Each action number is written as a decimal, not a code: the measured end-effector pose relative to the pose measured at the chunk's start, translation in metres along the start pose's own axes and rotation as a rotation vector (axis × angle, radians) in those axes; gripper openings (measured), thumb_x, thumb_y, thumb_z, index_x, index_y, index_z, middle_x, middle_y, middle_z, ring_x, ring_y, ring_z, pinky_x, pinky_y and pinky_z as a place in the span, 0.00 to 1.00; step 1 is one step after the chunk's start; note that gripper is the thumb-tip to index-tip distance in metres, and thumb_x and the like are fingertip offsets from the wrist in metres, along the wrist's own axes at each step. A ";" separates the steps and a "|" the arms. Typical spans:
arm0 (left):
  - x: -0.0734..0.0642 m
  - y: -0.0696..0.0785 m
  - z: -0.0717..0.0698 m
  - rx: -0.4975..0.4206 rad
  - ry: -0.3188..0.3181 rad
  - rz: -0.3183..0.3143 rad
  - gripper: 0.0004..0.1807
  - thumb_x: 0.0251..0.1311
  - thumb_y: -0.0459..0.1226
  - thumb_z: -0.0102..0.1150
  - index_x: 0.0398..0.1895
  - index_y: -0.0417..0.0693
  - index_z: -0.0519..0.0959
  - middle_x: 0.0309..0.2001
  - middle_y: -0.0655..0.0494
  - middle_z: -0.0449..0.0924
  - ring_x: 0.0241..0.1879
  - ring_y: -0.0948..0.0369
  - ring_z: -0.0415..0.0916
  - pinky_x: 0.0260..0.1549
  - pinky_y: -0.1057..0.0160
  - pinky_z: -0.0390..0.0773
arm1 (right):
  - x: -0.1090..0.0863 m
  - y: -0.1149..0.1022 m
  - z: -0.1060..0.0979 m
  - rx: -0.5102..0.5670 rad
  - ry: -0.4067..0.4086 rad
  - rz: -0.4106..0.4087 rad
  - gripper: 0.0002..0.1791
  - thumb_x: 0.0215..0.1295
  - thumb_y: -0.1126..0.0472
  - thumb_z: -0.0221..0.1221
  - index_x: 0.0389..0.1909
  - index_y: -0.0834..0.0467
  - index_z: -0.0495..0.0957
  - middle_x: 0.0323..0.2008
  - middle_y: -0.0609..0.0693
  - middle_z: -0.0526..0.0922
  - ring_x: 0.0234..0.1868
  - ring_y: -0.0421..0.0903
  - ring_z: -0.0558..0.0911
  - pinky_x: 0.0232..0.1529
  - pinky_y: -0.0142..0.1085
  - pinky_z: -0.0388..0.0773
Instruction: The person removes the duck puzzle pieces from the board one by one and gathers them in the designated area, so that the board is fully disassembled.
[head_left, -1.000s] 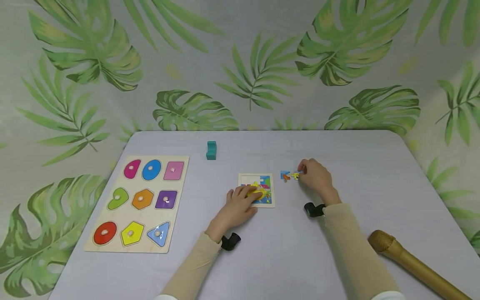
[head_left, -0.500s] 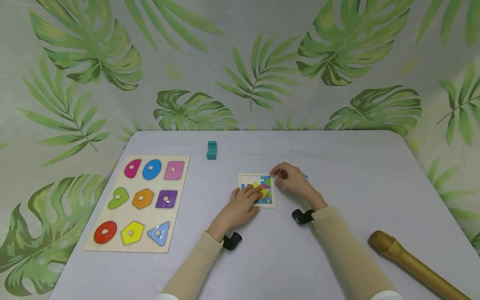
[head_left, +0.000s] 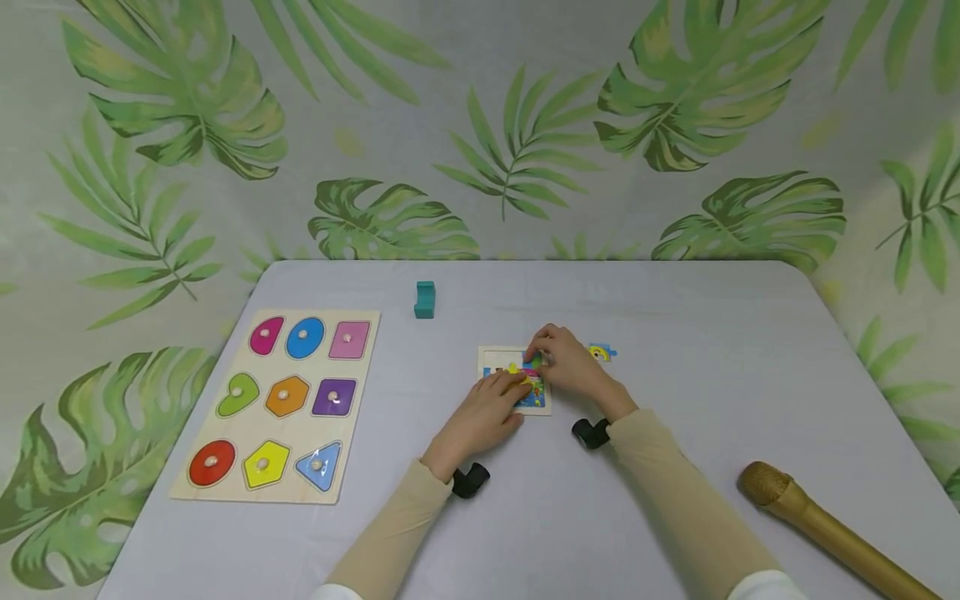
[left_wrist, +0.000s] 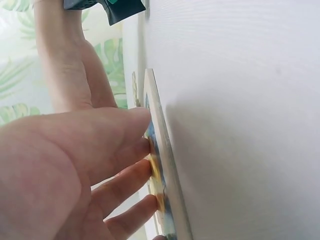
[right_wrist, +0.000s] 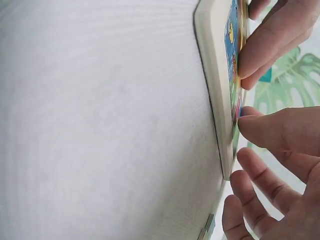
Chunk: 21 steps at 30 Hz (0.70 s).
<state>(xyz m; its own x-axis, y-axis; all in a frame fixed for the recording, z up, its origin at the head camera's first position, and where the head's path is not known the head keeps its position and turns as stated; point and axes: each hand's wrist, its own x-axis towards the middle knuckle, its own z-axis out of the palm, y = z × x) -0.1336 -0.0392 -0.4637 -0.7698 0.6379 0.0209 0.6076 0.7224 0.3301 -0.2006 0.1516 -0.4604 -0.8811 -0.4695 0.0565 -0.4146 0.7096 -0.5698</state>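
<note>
A small jigsaw puzzle in a pale wooden frame lies on the table, its picture colourful, its upper left a bare patch. My left hand rests on it, fingers stretched across the picture in the left wrist view. My right hand is at the frame's upper right corner. In the right wrist view its thumb and forefinger come together at the picture, seeming to pinch a puzzle piece mostly hidden by them; the other fingers are spread. One loose piece, yellow and blue, lies just right of this hand.
A wooden shape board with coloured knobbed shapes lies at the left. Behind, a teal block stands near the table's far edge. A gold microphone lies at the front right, beside the right sleeve.
My right hand has moved left from the loose pieces to the puzzle's upper right corner. The yellow and blue piece has come into fuller view. My left hand has barely shifted.
</note>
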 end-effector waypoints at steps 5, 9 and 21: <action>0.000 0.000 -0.001 0.002 0.005 0.007 0.24 0.67 0.39 0.55 0.64 0.42 0.71 0.65 0.47 0.66 0.67 0.50 0.58 0.66 0.52 0.53 | 0.001 0.001 0.001 0.051 -0.008 0.002 0.10 0.54 0.74 0.61 0.32 0.57 0.80 0.44 0.53 0.74 0.47 0.55 0.70 0.51 0.49 0.68; 0.000 -0.001 0.000 -0.020 0.000 0.005 0.24 0.67 0.39 0.55 0.64 0.41 0.70 0.65 0.46 0.65 0.67 0.49 0.57 0.67 0.52 0.52 | 0.001 0.003 0.001 0.100 -0.008 -0.018 0.16 0.54 0.77 0.55 0.41 0.60 0.79 0.43 0.53 0.75 0.43 0.52 0.73 0.47 0.46 0.71; 0.000 -0.001 0.002 -0.052 0.017 0.009 0.24 0.67 0.38 0.55 0.64 0.40 0.71 0.65 0.46 0.66 0.67 0.48 0.57 0.67 0.51 0.52 | 0.002 0.004 0.003 0.185 0.017 0.006 0.16 0.59 0.75 0.56 0.47 0.59 0.79 0.44 0.55 0.78 0.37 0.50 0.75 0.42 0.44 0.73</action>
<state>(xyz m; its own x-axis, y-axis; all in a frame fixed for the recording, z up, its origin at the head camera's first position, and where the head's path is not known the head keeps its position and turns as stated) -0.1339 -0.0395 -0.4656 -0.7677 0.6395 0.0399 0.6039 0.7013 0.3787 -0.2029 0.1515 -0.4653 -0.8881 -0.4550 0.0656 -0.3616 0.6032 -0.7109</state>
